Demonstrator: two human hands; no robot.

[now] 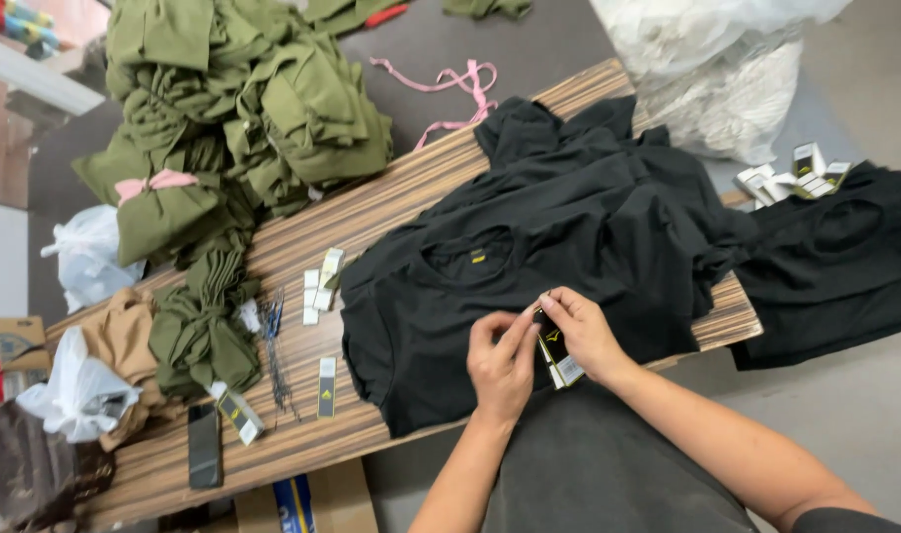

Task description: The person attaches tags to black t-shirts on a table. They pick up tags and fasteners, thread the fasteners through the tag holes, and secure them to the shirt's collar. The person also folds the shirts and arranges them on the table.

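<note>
A black T-shirt lies spread on the striped wooden table, its neck label facing up. My right hand pinches a small stack of black-and-white hang tags over the shirt's lower part. My left hand touches the top of the same tags with its fingertips, just left of the right hand. More black shirts are piled behind the spread one.
A heap of folded olive garments fills the table's far left, some tied with pink ribbon. Loose tags, thin tag strings and a black phone lie on the left. Another black garment and tags sit right.
</note>
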